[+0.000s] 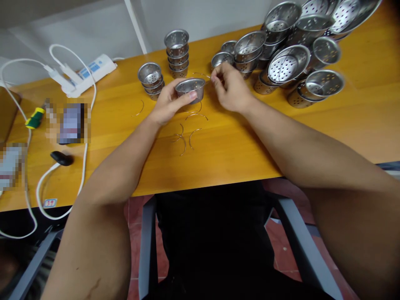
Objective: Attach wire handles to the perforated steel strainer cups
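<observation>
Steel cup [197, 88], mouth up, was gripped in L hand [168, 102] over the wood counter [225, 154]; contents couldn't be made out. R hand [229, 87], nr its rim, pinched a thin wire [201, 74]. Behind stood two stacks of perforated cups [177, 52], nested; bigger perforated pots [289, 64], some nested too, crowded far R. Loose curved wires [185, 143] lay in front.

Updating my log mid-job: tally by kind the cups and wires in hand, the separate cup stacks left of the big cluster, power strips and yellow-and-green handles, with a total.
Cup in left hand: 1
Wire in right hand: 1
Separate cup stacks, taller one and shorter one: 2
Power strip: 1
Yellow-and-green handle: 1
Total: 6
</observation>
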Demonstrator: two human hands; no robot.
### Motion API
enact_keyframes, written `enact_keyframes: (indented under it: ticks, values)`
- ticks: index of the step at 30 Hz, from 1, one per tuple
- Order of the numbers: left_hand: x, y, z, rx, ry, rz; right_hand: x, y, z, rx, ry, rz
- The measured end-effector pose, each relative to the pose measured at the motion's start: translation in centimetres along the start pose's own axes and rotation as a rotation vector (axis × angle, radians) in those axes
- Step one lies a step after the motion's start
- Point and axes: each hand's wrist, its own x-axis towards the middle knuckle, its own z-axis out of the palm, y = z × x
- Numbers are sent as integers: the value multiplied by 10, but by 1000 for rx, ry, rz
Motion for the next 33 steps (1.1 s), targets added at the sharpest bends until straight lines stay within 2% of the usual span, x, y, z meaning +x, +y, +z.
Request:
enact_keyframes:
  ticks: [6, 13, 16, 20, 24, 27, 33]
  values:
    - [0, 18, 6, 94, 18, -54, -2, -9, 5, 86, -23, 60]
    - [-8, 37, 11, 98, -1, -129, -2, -20, -6, 42, 93, 89]
    - [-12, 43, 9, 105, -18, -146, -2, -23, -9, 23, 95, 143]
    - [-12, 37, -2, 160, -45, -138, -1, -26, -7, 69, 75, 147]
    - [-7, 22, -7, 279, -27, -3, 0, -26, -3, 118, 72, 107]
    - [-4, 18, -3, 304, -11, 86, -1, -27, -1, 130, 13, 102]
    - [-3, 25, 8, 282, 30, 77, -4, -33, 0, 120, -55, 86]
